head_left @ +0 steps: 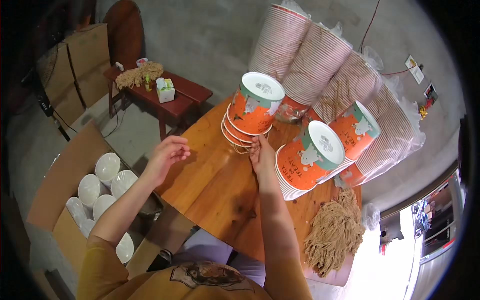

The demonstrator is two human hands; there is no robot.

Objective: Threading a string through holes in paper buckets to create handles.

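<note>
A short stack of orange paper buckets (252, 112) stands upside down on the wooden table (215, 185), green-edged white bases on top and white rims spread apart below. My right hand (262, 154) is at the near right side of its lowest rims, fingers closed against the edge. A thin tan cord loop (242, 149) shows under the rims beside it. My left hand (171, 154) hovers over the table's left edge, fingers loosely bent and apart, with nothing seen in it. To the right stand two more upside-down stacks, a nearer bucket stack (311, 159) and a farther one (356, 131).
Tall plastic-wrapped bucket stacks (316, 62) line the table's back. A bundle of tan cords (336, 232) hangs at the right corner. On the left, an open carton (67, 172) holds several white-lined buckets. Behind it, a red bench (187, 92) carries more cords and a tissue box (165, 91).
</note>
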